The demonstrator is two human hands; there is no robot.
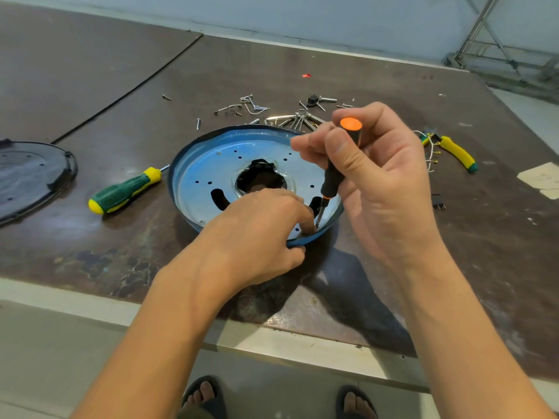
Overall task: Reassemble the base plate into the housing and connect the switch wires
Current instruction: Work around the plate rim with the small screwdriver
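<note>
Here the left hand (260, 234) hides the near part of the silvery base plate (208, 167), which lies inside the round blue housing (173, 176) on the table (453, 237); its fingers and thumb pinch the housing's near rim. The right hand (384, 182) grips a black-orange screwdriver (332, 179), tip on the plate. A green-yellow screwdriver (124, 192) lies left, making two. A black cover (30, 176) is cut off at the left edge.

Left hand (260, 234), right hand (381, 182) and forearms (169, 328) are bare; feet wear dark open-toed sandals (208, 399).
</note>
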